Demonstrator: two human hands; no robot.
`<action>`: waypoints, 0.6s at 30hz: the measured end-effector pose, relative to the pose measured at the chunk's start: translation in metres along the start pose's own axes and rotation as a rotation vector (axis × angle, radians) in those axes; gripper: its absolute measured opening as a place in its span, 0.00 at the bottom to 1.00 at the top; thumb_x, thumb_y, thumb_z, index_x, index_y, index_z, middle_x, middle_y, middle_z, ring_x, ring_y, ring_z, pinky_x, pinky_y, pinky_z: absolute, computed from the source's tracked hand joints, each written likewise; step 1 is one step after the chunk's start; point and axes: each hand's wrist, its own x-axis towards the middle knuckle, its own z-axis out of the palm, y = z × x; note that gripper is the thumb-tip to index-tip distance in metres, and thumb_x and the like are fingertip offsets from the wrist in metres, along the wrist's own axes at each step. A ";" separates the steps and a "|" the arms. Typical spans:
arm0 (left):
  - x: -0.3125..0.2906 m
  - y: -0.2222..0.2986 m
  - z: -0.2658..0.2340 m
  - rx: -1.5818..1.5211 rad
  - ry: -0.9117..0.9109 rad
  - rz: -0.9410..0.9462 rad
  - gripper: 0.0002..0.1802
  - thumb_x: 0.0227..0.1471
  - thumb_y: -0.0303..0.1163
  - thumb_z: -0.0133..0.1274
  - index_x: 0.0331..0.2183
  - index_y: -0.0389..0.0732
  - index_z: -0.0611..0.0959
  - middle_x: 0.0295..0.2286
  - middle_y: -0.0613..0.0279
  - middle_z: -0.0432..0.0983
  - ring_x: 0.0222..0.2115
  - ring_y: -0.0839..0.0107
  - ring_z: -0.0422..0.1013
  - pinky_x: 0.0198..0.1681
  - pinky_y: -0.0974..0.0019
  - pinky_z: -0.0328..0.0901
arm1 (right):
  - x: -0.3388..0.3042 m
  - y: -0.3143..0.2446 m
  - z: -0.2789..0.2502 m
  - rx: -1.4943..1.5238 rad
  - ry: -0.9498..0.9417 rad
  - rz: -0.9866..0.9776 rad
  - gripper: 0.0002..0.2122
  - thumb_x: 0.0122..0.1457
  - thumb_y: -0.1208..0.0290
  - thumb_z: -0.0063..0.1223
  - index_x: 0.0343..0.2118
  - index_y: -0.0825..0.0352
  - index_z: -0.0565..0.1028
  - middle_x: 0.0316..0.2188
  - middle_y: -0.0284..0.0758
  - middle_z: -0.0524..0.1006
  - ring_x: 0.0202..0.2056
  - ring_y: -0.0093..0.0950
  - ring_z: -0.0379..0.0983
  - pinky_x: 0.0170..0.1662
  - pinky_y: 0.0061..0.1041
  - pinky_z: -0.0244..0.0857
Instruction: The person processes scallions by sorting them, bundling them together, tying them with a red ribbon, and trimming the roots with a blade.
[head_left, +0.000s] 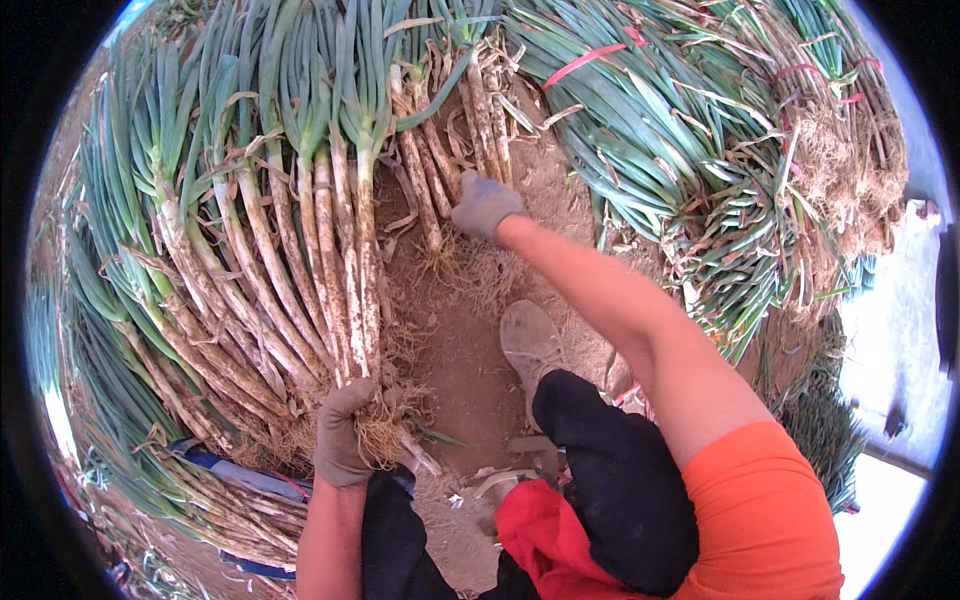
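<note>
My left hand (345, 435), in a grey-brown work glove, is closed round the root end of long green onions (345, 270). Their soil-streaked white stalks lean away from me, and the roots spill out beside the glove. My right arm reaches forward over the bare soil. At its end my right hand (487, 207), in a grey glove, has its fingers curled on a smaller group of green onions (420, 180) with dry brown leaves. The glove hides part of those stalks, and their roots show below it.
Bundles of green onions tied with red bands (585, 63) lie piled at the right. More loose stalks (210, 500) lie at the lower left near a blue cloth (235, 468). My shoe (532, 340) stands on the brown soil (455, 370), and red cloth (550, 535) hangs by my knee.
</note>
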 end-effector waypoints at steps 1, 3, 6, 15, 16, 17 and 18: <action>-0.001 0.001 0.001 -0.046 -0.085 0.017 0.21 0.42 0.31 0.57 0.39 0.30 0.78 0.35 0.53 0.75 0.33 0.63 0.74 0.38 0.62 0.72 | -0.003 0.014 -0.004 0.182 0.018 -0.030 0.19 0.52 0.69 0.52 0.46 0.71 0.69 0.34 0.42 0.77 0.35 0.32 0.75 0.40 0.31 0.69; -0.006 0.007 0.010 -0.146 -0.254 0.064 0.21 0.42 0.30 0.56 0.40 0.30 0.79 0.35 0.54 0.76 0.35 0.63 0.74 0.42 0.58 0.72 | -0.012 0.044 -0.020 0.540 0.059 -0.105 0.17 0.49 0.68 0.57 0.41 0.72 0.71 0.32 0.38 0.76 0.33 0.27 0.72 0.39 0.28 0.68; -0.006 0.011 0.030 -0.113 -0.321 0.073 0.22 0.43 0.29 0.56 0.43 0.33 0.77 0.40 0.53 0.75 0.44 0.59 0.72 0.50 0.47 0.69 | -0.060 0.030 -0.032 0.714 -0.063 -0.243 0.17 0.47 0.66 0.61 0.36 0.71 0.72 0.32 0.36 0.74 0.35 0.24 0.69 0.39 0.26 0.65; 0.003 0.002 0.011 -0.167 -0.343 -0.147 0.33 0.46 0.32 0.55 0.53 0.29 0.69 0.41 0.47 0.75 0.35 0.61 0.77 0.34 0.61 0.76 | -0.105 -0.023 0.008 0.572 -0.254 -0.619 0.22 0.58 0.54 0.54 0.44 0.69 0.73 0.39 0.43 0.75 0.42 0.37 0.73 0.47 0.34 0.66; -0.005 0.006 0.032 0.008 -0.149 0.025 0.32 0.45 0.34 0.55 0.50 0.27 0.70 0.40 0.48 0.74 0.29 0.65 0.75 0.26 0.63 0.73 | -0.088 -0.006 0.006 0.436 0.107 -0.572 0.21 0.58 0.55 0.54 0.43 0.70 0.74 0.40 0.44 0.75 0.44 0.39 0.72 0.49 0.35 0.66; -0.013 0.011 0.038 -0.076 -0.236 0.052 0.31 0.44 0.34 0.56 0.49 0.27 0.70 0.40 0.48 0.73 0.27 0.66 0.73 0.25 0.64 0.72 | -0.064 0.013 0.006 0.262 0.475 -0.489 0.22 0.56 0.55 0.55 0.45 0.70 0.72 0.42 0.46 0.74 0.45 0.42 0.71 0.49 0.37 0.65; -0.020 0.018 0.039 -0.160 -0.312 0.086 0.31 0.43 0.33 0.56 0.48 0.26 0.70 0.40 0.49 0.73 0.25 0.67 0.72 0.24 0.65 0.70 | -0.052 0.016 -0.006 0.083 0.536 -0.218 0.23 0.55 0.57 0.56 0.47 0.69 0.69 0.42 0.50 0.74 0.44 0.45 0.72 0.50 0.38 0.65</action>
